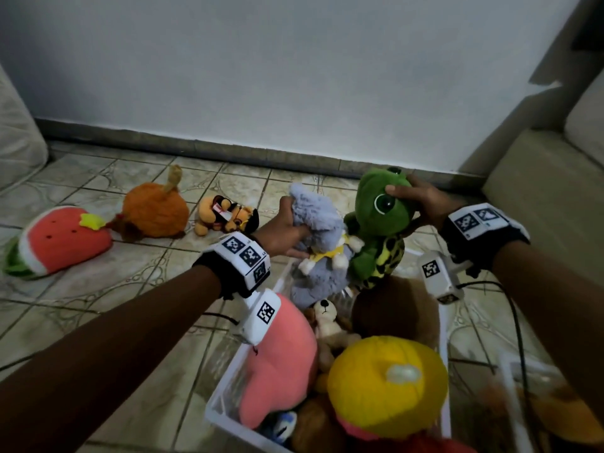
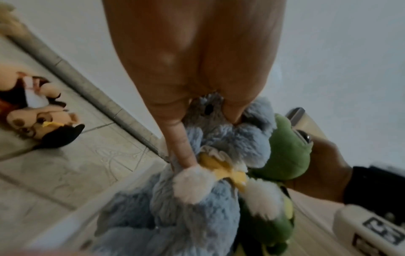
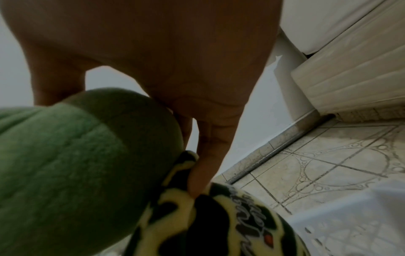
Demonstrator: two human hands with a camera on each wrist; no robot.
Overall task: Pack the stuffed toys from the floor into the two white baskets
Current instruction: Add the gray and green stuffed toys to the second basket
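My left hand (image 1: 287, 223) grips the head of a fluffy grey-blue plush (image 1: 318, 243) with a yellow bow, held over the far end of a white basket (image 1: 225, 377). In the left wrist view the fingers (image 2: 181, 138) dig into the grey-blue plush (image 2: 197, 199). My right hand (image 1: 415, 197) grips the head of a green turtle plush (image 1: 379, 217) beside it, above the same basket. The right wrist view shows the turtle's green head (image 3: 76, 164) and spotted shell (image 3: 208, 225) under my fingers (image 3: 203, 164). On the floor lie a watermelon plush (image 1: 55, 240), an orange plush (image 1: 153, 207) and a small character doll (image 1: 228, 214).
The basket holds a pink plush (image 1: 281, 358), a yellow plush (image 1: 385, 384), a small tan dog (image 1: 330, 322) and a brown one (image 1: 392, 308). A second basket (image 1: 523, 403) stands lower right. Beige sofa (image 1: 542, 197) at right, cushion (image 1: 16, 142) at left, cables (image 1: 516, 322) on the tiles.
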